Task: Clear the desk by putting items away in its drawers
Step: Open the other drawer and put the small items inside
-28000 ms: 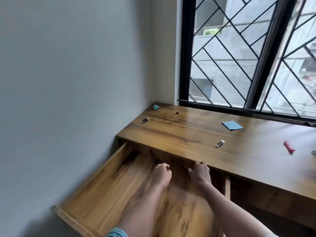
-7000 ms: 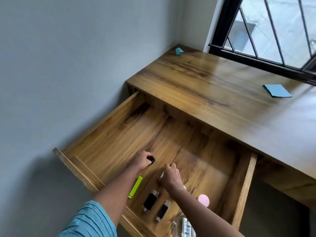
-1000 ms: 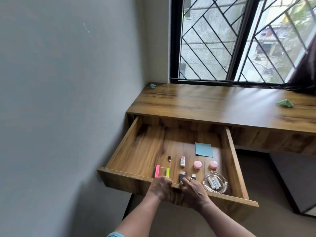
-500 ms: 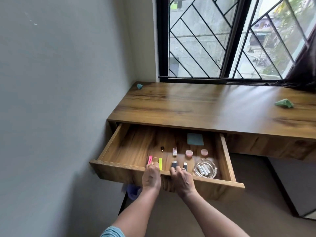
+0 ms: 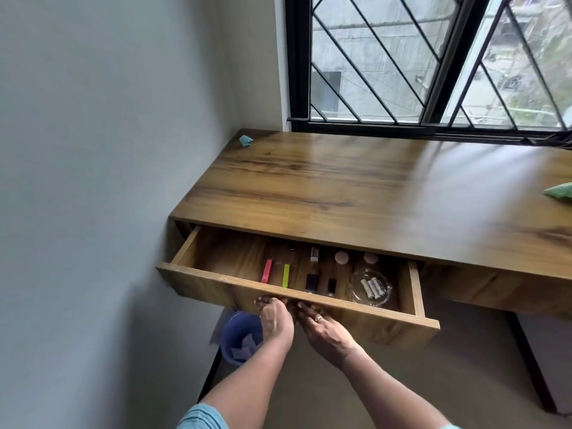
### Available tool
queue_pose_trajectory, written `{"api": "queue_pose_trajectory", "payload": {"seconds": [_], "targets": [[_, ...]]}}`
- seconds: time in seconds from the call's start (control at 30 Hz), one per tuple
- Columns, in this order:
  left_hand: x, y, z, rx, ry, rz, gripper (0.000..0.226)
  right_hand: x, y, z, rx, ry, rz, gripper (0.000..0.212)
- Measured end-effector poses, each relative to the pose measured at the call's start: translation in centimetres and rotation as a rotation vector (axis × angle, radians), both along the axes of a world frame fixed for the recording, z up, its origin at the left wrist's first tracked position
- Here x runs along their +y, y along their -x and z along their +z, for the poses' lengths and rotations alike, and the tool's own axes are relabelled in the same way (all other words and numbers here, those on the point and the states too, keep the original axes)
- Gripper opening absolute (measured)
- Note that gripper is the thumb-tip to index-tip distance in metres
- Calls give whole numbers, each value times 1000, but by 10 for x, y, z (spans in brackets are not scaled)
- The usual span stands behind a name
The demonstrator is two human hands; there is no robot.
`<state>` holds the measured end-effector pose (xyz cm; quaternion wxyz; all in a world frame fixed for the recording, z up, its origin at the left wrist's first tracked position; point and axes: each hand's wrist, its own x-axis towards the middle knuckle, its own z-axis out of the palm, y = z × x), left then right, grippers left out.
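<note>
While the left hand [image 5: 275,317] and right hand [image 5: 322,326] press straight fingers against the part-open, already stocked drawer [image 5: 387,328] at lower centre, a blue scrap [image 5: 246,141] and a green scrap [image 5: 560,191] lie unstowed on the surface [image 5: 340,187].

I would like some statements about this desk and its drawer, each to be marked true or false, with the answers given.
1. The drawer is fully closed. False: it stands partly open.
2. The left hand and the right hand both touch the drawer front. True.
3. The glass dish stands on the desk top. False: it sits inside the drawer, near its right end.
4. A crumpled blue paper lies at the far left corner of the desk top. True.
</note>
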<state>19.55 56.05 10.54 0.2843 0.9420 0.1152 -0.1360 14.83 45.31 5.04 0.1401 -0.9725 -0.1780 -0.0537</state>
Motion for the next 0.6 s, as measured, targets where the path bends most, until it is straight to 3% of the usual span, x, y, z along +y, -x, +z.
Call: {"api": "queue_pose_trajectory", "payload": {"seconds": [0.13, 0.27, 0.6], "targets": [[-13, -15, -5, 23, 19, 7, 32, -7, -18, 1, 75, -58, -68, 49], [-24, -34, -6, 14, -18, -118, 31, -18, -37, -3, 106, -64, -85, 48], [-58, -89, -9, 41, -85, -208, 30, -55, -92, -14, 200, 81, -165, 52]]}}
